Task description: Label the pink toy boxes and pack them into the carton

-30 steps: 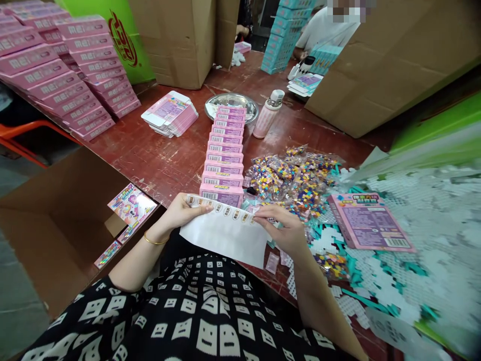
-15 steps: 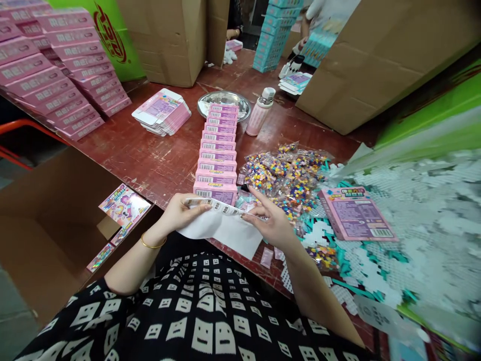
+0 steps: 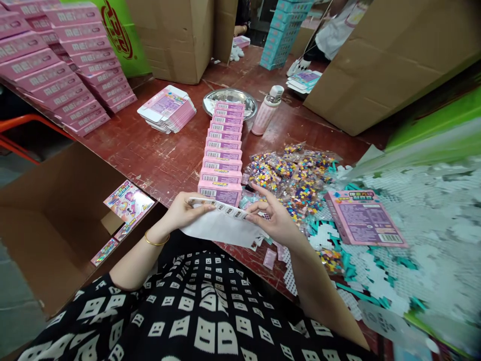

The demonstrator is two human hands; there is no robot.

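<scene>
The left hand [image 3: 187, 214] and the right hand [image 3: 273, 219] share one sheet of stickers [image 3: 220, 229]: the left grip pinches its top left corner under the thumb, and the right grip has thumb and fingertips closed on the other end, index finger raised. The sheet is held in front of the body, over the near edge of the surface [image 3: 161, 158], its round stickers in a line along the top.

At the far middle, a metal bowl [image 3: 242, 96] holds white items too small to name; a row of pink boxes [image 3: 221, 145] hides part of its near rim. Clear bags [image 3: 293, 173] packed with small coloured bits lie right of the row. Farther right, clear plastic [image 3: 447, 200] lies over white and teal pieces, and a single pink box [image 3: 364, 219] rests on those nearby. An open carton [image 3: 35, 200] sits at the surface's left edge, with printed packages [image 3: 130, 201] along its right side.

The near edge slants from upper left down past the sheet. Bare red top shows between that edge, the stack of flat boxes [image 3: 167, 108] and the row; a bottle [image 3: 266, 111] stands beside the bowl. Bags and pieces crowd the right hand's side.
</scene>
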